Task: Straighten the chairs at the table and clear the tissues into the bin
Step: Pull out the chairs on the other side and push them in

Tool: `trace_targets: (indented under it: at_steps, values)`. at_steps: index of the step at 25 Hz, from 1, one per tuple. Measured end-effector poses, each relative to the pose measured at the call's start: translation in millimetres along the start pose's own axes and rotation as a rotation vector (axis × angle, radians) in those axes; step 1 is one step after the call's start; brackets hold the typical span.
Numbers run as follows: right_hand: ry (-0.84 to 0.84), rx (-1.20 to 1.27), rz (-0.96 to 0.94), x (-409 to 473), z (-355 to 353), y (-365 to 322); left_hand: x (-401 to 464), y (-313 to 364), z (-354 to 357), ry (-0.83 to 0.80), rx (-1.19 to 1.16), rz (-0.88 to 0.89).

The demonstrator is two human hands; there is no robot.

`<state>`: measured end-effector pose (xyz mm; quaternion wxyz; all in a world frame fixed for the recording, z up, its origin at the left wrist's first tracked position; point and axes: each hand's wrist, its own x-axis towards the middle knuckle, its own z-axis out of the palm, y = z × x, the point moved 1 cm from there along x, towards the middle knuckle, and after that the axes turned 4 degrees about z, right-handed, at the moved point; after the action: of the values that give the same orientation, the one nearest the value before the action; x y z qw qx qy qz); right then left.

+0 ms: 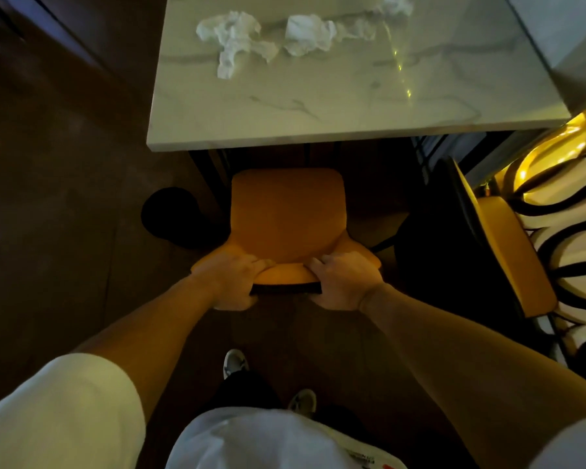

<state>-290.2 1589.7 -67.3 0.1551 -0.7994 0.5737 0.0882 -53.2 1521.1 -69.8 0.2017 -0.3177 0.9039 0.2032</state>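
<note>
White sleeves and a white shirt front fill the near edge, with two shoes (236, 363) on the dark floor below. Both bare forearms reach forward to the backrest of an orange chair (286, 214). Left hand (232, 282) is clamped on the left end of the backrest top, fingers curled over the front and thumb behind; right hand (340, 282) grips the right end the same way. That chair faces the marble table (335, 106), its seat front just under the near table edge. On the far part of the tabletop lie crumpled white tissues: one (234, 42) at the left, another (310, 33) just right of it, and a third (396, 3) cut off at the top edge. A round black bin (170, 214) stands on the floor just left of the chair seat, close to the table leg. A second orange chair (508, 252) stands at the right, turned sideways, beside a black-and-white patterned wall panel (572, 238).
</note>
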Motion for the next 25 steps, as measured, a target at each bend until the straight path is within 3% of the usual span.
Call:
trace_targets:
  at_steps: [25]
  values:
    - [0.08,-0.021,-0.047,84.4,-30.2,57.2,67.0,-59.5,-42.9,0.117,-0.01,0.023]
